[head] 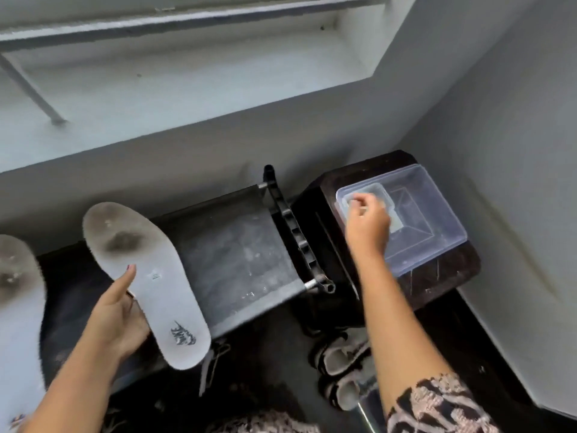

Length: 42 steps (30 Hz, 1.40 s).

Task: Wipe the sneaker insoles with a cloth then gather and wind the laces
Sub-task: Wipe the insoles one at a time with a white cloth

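My left hand (120, 317) holds a white insole (150, 276) from below, thumb on its top face. The insole has a dark smudge near the toe and a printed logo at the heel. A second white insole (18, 307) lies at the far left edge, also smudged. My right hand (368, 223) reaches over a clear plastic box (431, 220), its blurred fingers curled at a small pale packet or cloth (362, 195) inside the box's near-left corner. Whether the fingers grip it is unclear. No laces are plainly visible.
The clear box sits on a dark wooden stool (443, 285) in the corner. A black fabric-topped shoe rack (237, 257) stands between my hands. Sandals (340, 360) lie on the dark floor below. A grey wall and a window ledge (187, 98) run behind.
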{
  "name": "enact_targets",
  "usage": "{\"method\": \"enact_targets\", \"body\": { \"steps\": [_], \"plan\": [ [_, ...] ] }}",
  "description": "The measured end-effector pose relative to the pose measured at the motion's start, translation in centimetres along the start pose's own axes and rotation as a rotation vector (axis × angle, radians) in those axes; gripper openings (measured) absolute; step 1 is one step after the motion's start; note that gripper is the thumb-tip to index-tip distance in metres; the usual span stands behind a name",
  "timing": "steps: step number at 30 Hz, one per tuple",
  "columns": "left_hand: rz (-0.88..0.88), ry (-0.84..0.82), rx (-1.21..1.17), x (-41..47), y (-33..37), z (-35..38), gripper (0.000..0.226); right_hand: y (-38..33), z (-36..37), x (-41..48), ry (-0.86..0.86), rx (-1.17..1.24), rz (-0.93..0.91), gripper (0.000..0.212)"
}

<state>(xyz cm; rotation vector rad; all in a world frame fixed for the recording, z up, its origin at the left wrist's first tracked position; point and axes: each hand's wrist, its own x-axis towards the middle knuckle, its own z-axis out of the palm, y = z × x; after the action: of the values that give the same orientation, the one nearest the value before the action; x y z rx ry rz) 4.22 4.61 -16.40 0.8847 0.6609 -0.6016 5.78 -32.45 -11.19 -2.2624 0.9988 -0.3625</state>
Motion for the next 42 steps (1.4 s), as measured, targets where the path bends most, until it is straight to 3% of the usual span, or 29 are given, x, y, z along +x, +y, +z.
{"method": "enact_targets", "body": {
  "steps": [2, 5, 8, 11, 16, 19, 21, 26, 29, 31, 36, 42],
  "plan": [
    [0.043, -0.009, -0.046, 0.3, -0.3, -0.2, 0.045, 3.0, -1.4, 2.8, -0.030, -0.208, 0.042, 0.023],
    [0.102, -0.062, -0.094, 0.9, -1.1, -1.3, 0.069, 4.9, -1.5, 4.4, -0.308, -0.537, -0.087, 0.030],
    [0.170, -0.101, -0.081, 0.8, -1.6, -1.5, 0.056, 4.8, -1.3, 4.0, -0.465, -0.621, -0.070, 0.044],
    [0.184, -0.124, -0.049, 0.6, -1.6, -1.1, 0.038, 4.8, -0.9, 3.4, -0.495, -0.681, -0.050, 0.058],
    [0.159, -0.124, 0.022, 0.5, -1.3, -0.5, 0.048, 4.3, -0.1, 3.4, -0.389, -0.755, -0.065, 0.077],
    [0.195, -0.128, 0.033, 0.5, -1.7, -0.6, 0.050, 4.1, -0.2, 3.3, -0.278, -0.563, -0.030, 0.075],
    [0.204, -0.157, 0.026, 0.5, -1.7, -0.7, 0.060, 4.0, -0.8, 2.8, -0.180, -0.309, -0.035, 0.066],
    [0.282, -0.201, 0.049, -1.9, -1.7, -0.7, 0.063, 1.7, -2.0, -2.8, -0.087, 0.919, -0.054, 0.028],
    [0.353, -0.090, 0.108, -2.9, -1.9, -1.9, 0.091, -0.6, -1.1, -8.3, -0.279, 1.376, 0.037, 0.013],
    [0.378, -0.104, 0.081, -2.2, -2.1, -2.6, 0.088, -1.6, 0.1, -11.9, -0.376, 1.511, 0.117, 0.012],
    [0.378, -0.062, 0.002, -7.5, -4.0, -1.3, 0.045, -4.2, 2.8, -20.6, -0.434, 1.637, 0.358, 0.005],
    [0.392, -0.003, 0.073, -6.6, -5.0, -3.5, 0.044, -5.5, 5.7, -25.4, -0.471, 1.544, 0.437, 0.024]
  ]
}}
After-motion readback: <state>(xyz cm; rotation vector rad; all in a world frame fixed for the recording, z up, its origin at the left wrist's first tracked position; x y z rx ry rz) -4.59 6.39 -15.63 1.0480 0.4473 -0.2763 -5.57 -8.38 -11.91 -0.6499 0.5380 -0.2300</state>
